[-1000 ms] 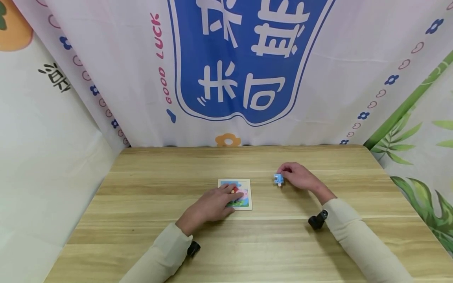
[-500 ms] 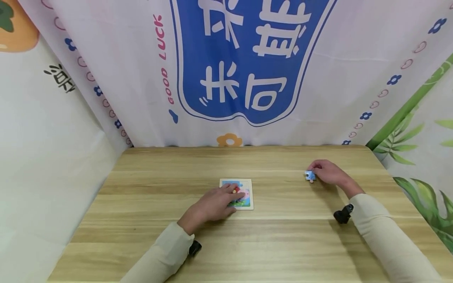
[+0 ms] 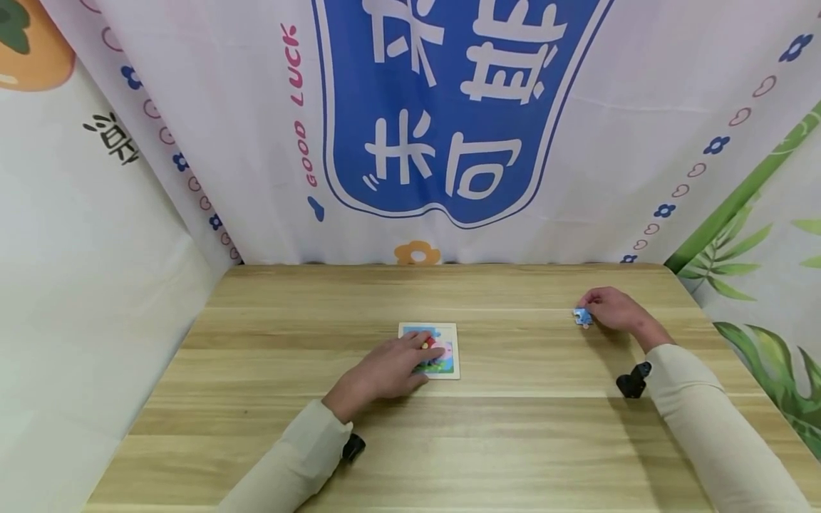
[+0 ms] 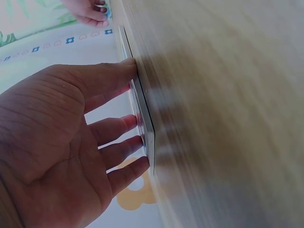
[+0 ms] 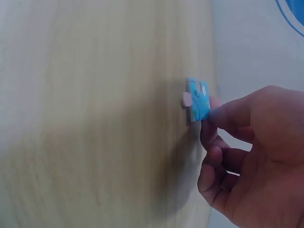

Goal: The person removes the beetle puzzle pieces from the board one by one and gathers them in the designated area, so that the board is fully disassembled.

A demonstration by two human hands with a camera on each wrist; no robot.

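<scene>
My left hand (image 3: 388,367) rests over a small square jigsaw puzzle in a pale frame (image 3: 457,360), with a colourful cartoon picture partly hidden under the fingers. In the left wrist view the fingertips touch the face of the puzzle and the thumb (image 4: 111,76) lies at its edge. Far to the right, my right hand (image 3: 614,311) pinches a blue jigsaw piece (image 3: 582,317) between thumb and index finger. Seen from the right wrist, the piece (image 5: 199,100) has a pink tab and stands close over the table, with the other fingers curled behind.
Both hands work on a wood-grain table (image 3: 500,442). A printed white curtain (image 3: 269,214) with a blue panel hangs along its back edge, and more printed cloth borders the left and right sides. Black wrist cameras (image 3: 631,382) sit at the cuffs.
My right hand has moved well to the right, away from the puzzle, carrying the blue jigsaw piece. The left hand has stayed on the puzzle.
</scene>
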